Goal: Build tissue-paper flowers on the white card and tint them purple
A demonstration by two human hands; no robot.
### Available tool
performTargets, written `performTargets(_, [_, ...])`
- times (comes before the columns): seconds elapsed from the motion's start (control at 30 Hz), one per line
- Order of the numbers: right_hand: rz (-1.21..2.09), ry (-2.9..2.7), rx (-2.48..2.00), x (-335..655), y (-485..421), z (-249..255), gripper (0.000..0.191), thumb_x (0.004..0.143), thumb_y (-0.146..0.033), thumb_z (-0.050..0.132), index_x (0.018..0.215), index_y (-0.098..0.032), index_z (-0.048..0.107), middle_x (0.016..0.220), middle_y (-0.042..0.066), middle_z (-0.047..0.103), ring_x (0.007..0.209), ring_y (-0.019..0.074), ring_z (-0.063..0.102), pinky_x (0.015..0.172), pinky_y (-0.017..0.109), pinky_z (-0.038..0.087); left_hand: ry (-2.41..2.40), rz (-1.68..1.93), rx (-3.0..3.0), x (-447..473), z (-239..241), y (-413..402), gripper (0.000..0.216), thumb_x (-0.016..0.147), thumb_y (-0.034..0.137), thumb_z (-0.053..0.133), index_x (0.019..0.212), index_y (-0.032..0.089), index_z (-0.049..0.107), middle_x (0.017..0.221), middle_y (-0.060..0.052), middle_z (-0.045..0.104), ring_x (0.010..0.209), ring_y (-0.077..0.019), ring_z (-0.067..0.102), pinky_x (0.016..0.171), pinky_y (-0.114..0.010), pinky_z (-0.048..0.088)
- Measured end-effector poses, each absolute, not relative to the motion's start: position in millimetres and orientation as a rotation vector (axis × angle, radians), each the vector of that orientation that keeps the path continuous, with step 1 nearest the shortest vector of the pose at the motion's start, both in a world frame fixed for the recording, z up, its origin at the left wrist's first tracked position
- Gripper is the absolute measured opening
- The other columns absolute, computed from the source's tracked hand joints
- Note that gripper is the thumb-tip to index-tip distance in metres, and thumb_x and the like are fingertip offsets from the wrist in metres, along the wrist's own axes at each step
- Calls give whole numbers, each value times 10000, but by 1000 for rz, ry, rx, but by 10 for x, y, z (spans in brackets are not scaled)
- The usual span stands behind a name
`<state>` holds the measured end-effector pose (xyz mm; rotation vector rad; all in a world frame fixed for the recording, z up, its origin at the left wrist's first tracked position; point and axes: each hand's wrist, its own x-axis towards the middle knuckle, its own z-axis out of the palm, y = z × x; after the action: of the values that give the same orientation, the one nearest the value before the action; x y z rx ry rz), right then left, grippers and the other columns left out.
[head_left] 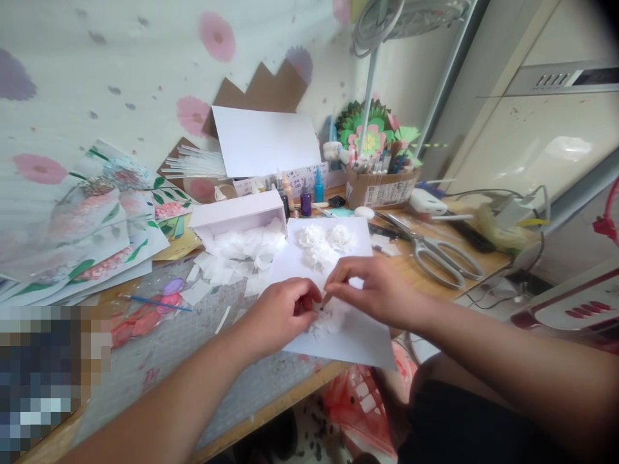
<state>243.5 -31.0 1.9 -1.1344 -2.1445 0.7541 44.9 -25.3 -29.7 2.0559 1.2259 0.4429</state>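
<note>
**Fingers [334, 276] of both hands meeting over a white ruffled piece [331, 323]**

Stretching under everything is the desk [290, 397], with a grey mat [145, 361] covering much of its near side. A white sheet [362, 345] is lying in front of the person and is overhanging the near edge. Beyond the left hand [285, 312], a white box [236, 212] is standing open-sided, with soft white material spilling from it; off to the right, large scissors [445, 258] are resting on the wood.

Both forearms are converging on the sheet. The left hand is curling, its thumb and forefinger lying near each other; whether they are gripping the ruffled edge I cannot tell. The right hand [370, 289] is pinching its fingers together on what seems to be a thin brownish tool [325, 299], largely hidden in the grip. On the far part of the sheet, white fluffy clusters [313, 241] are sitting close together.

Smaller than that group, the ruffled piece is lying flat on the sheet and showing no clear long axis. Everything is turning on the tool's slant: its long axis is running down and leftward from the right fingers, its dark tip pointing at the piece's far edge. Neither hand is clearly nearer; the piece is lying just to the right of the left fingertips and just below the right ones, on the person's side.
</note>
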Motion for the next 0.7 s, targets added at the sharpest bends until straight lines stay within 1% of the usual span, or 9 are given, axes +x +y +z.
performTargets(0.13, [842, -1996, -1163, 2545, -295, 61, 147, 832, -203, 609, 710, -172, 683, 776, 31, 717, 732, 140, 639, 712, 266, 484, 1166, 414, 2066, 437, -276, -259, 193, 774, 181, 583, 946, 249, 636, 771, 25, 572, 670, -138, 536, 617, -265, 426])
performTargets(0.2, [894, -1991, -1164, 2568, -301, 62, 154, 830, -211, 610, 703, -175, 690, 763, 31, 716, 729, 142, 636, 713, 269, 485, 1128, 397, 2107, 428, -267, -249, 216, 779, 162, 576, 954, 255, 663, 820, 13, 575, 706, -139, 551, 654, -273, 434])
performTargets(0.27, [870, -2029, -1144, 2571, -305, 48, 154, 835, -211, 606, 715, -179, 696, 771, 30, 713, 731, 139, 633, 708, 267, 485, 1098, 382, 2132, 414, -266, -234, 201, 789, 150, 564, 914, 249, 687, 864, 0, 578, 755, -145, 571, 694, -280, 444])
performTargets(0.37, [818, -2068, -1105, 2560, -296, 8, 133, 833, -213, 615, 737, -187, 703, 801, 28, 712, 735, 134, 630, 704, 265, 484, 1071, 364, 2146, 384, -279, -213, 191, 806, 158, 552, 859, 248, 713, 879, -8, 577, 807, -157, 590, 733, -290, 457])
performTargets(0.47, [828, -2088, -1094, 2546, -281, -41, 114, 827, -212, 623, 748, -191, 703, 797, 27, 709, 721, 136, 630, 678, 265, 484, 1047, 357, 2146, 359, -287, -208, 248, 801, 141, 535, 861, 272, 736, 884, -4, 575, 821, -154, 597, 763, -292, 465])
performTargets(0.6, [895, -2121, -1052, 2523, -288, -82, 118, 829, -216, 620, 739, -176, 685, 799, 40, 713, 727, 144, 647, 681, 270, 496, 1003, 355, 2142, 318, -252, -199, 298, 756, 111, 503, 838, 274, 739, 894, 2, 589, 808, -147, 604, 745, -278, 472])
performTargets(0.7, [937, -2138, -1015, 2511, -313, -86, 129, 835, -223, 613, 741, -167, 681, 809, 52, 713, 741, 149, 653, 695, 276, 506, 1105, 450, 2148, 209, -198, -115, 238, 749, 153, 496, 781, 244, 713, 866, 1, 617, 769, -152, 601, 719, -280, 471])
